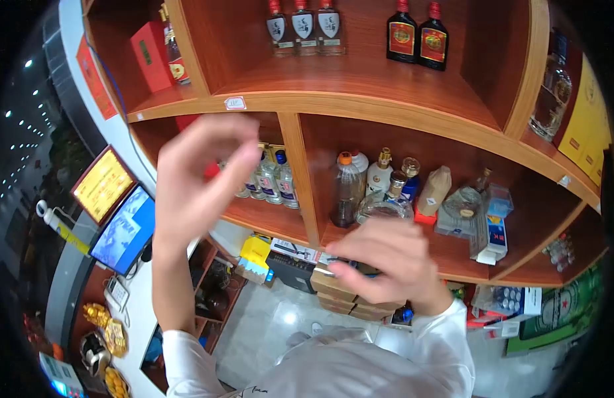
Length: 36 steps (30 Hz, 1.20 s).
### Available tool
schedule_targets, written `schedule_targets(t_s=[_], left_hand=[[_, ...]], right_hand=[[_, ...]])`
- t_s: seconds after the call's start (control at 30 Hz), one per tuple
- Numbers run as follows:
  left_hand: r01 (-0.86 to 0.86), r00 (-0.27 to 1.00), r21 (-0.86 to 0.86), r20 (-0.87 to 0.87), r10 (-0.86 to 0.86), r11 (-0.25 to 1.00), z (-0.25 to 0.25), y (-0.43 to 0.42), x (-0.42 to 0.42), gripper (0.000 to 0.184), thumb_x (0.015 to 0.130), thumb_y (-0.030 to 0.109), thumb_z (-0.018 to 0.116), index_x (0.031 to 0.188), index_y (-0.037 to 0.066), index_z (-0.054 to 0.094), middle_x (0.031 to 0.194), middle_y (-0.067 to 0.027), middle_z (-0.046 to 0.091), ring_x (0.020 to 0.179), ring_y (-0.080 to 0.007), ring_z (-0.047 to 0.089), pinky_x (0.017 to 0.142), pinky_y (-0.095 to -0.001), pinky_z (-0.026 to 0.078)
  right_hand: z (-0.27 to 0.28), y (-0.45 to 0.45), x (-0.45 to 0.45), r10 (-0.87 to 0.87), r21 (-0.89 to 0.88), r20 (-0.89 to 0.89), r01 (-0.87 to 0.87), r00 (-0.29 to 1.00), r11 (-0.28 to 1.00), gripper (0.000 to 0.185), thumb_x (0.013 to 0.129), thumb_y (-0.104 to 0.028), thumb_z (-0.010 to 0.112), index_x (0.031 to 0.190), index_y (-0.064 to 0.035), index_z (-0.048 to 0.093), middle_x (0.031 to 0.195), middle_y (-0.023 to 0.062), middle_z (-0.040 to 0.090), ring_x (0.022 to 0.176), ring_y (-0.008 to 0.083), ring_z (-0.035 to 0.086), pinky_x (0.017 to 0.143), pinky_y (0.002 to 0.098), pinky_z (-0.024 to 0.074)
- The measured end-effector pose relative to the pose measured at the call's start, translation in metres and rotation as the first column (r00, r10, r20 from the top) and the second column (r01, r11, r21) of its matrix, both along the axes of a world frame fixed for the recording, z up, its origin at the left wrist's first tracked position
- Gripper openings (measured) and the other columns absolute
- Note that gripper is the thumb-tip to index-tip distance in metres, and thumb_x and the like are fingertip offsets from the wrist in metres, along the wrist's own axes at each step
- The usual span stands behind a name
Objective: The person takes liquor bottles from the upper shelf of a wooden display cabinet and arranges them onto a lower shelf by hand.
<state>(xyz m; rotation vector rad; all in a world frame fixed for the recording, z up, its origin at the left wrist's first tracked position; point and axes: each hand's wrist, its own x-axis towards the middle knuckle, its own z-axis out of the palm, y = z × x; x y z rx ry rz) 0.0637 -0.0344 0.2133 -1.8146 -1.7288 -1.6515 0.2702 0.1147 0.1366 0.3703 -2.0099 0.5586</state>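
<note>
My left hand [201, 176] is raised at left of centre, its fingers curved and its thumb apart from them, with nothing visible between. Behind it, clear bottles with blue caps [268, 179] stand on the lower shelf, partly hidden by the hand. My right hand [390, 259] is lower, right of centre, in front of the shelf's edge. Its fingers are bent and spaced from the thumb, and no held object shows. A large plastic bottle with an orange cap [347, 189] and a glass ashtray-like dish [384, 207] stand just beyond it.
Wooden shelving [360, 106] spans the view, with dark red-capped bottles [402, 36] on its upper level. Below are cardboard boxes [333, 285] and a black case [292, 270]. At left, a white counter [136, 325] bears a monitor [123, 229] and gold figurines [115, 337].
</note>
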Motion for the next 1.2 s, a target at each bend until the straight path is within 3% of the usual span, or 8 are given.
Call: schedule_targets(t_s=[0.17,0.27,0.37,0.47,0.57,0.7,0.87,1.2], left_hand=[[-0.108,0.921,0.057,-0.37,0.122,0.992,0.097,0.104,-0.058,0.038,0.094,0.024,0.07,0.119,-0.005,0.066,0.106,-0.0123,0.073,0.094,-0.0142,0.069,0.082,-0.0285,0.054],[-0.27,0.826,0.12,-0.481,0.294,0.955,0.129,0.168,-0.094,0.048,0.091,0.032,0.07,0.121,-0.004,0.065,0.107,-0.0217,0.072,0.097,-0.0296,0.071,0.087,-0.0359,0.055],[-0.499,0.727,0.078,-0.505,0.466,0.863,0.144,0.213,-0.13,0.053,0.087,0.033,0.07,0.126,-0.002,0.062,0.113,-0.0276,0.068,0.11,-0.0406,0.066,0.095,-0.0428,0.052],[-0.526,0.782,-0.043,-0.418,0.462,0.849,0.15,0.243,-0.17,0.044,0.083,0.022,0.067,0.118,-0.004,0.063,0.12,-0.0295,0.065,0.117,-0.0429,0.062,0.097,-0.0466,0.052],[-0.539,0.818,-0.186,-0.349,0.458,0.821,0.159,0.259,-0.2,0.04,0.083,0.016,0.066,0.116,-0.005,0.064,0.126,-0.0307,0.062,0.12,-0.043,0.06,0.1,-0.0472,0.051],[-0.435,0.897,-0.319,-0.069,0.437,0.842,0.159,0.273,-0.222,0.029,0.089,0.015,0.064,0.111,-0.004,0.067,0.112,-0.0282,0.069,0.096,-0.0363,0.073,0.081,-0.0446,0.06],[-0.605,0.788,-0.083,-0.205,0.58,0.792,0.142,0.288,-0.213,0.035,0.092,0.024,0.069,0.114,-0.003,0.066,0.122,-0.0273,0.064,0.116,-0.0434,0.062,0.097,-0.0502,0.053],[-0.634,0.742,-0.021,-0.301,0.6,0.773,0.143,0.275,-0.208,0.031,0.089,0.023,0.07,0.107,-0.002,0.07,0.118,-0.0274,0.067,0.111,-0.0437,0.065,0.093,-0.0493,0.055]], right_hand=[[0.133,0.02,-0.042,-0.412,0.196,-0.078,0.419,0.908,0.887,0.021,0.08,-0.016,0.075,0.096,-0.0019,0.072,0.091,0.0171,0.073,0.078,0.0327,0.072,0.07,0.0376,0.0589],[0.205,0.034,-0.06,-0.662,0.248,0.205,0.616,0.721,0.748,0.026,0.089,-0.026,0.067,0.088,0.0003,0.07,0.083,0.0216,0.071,0.078,0.0297,0.072,0.079,0.043,0.0573],[0.225,0.069,-0.091,-0.862,0.367,0.12,0.785,0.493,0.499,0.029,0.088,-0.031,0.068,0.096,-0.0036,0.074,0.093,0.0251,0.072,0.087,0.0302,0.074,0.082,0.0446,0.0574],[0.233,0.132,-0.136,-0.882,0.198,0.171,0.862,0.439,0.467,0.038,0.087,-0.032,0.07,0.108,-0.0003,0.071,0.1,0.0187,0.074,0.089,0.0329,0.073,0.079,0.0396,0.0584],[0.238,0.153,-0.169,-0.892,0.134,0.34,0.924,0.297,0.358,0.047,0.083,-0.034,0.071,0.118,-0.003,0.069,0.125,0.0222,0.067,0.118,0.0388,0.063,0.1,0.0436,0.0527],[0.232,0.194,-0.202,-0.841,0.074,0.442,0.922,0.312,0.38,0.053,0.085,-0.041,0.071,0.124,-0.0053,0.067,0.133,0.0213,0.062,0.123,0.038,0.06,0.103,0.046,0.0504],[0.222,0.236,-0.239,-0.755,-0.083,0.43,0.854,0.496,0.514,0.065,0.086,-0.057,0.067,0.126,-0.0053,0.066,0.135,0.0227,0.06,0.126,0.0383,0.058,0.104,0.0475,0.0485],[0.208,0.233,-0.267,-0.852,-0.002,0.319,0.9,0.415,0.437,0.057,0.09,-0.055,0.064,0.123,-0.0082,0.068,0.13,0.0179,0.065,0.122,0.037,0.061,0.102,0.0488,0.0487]])
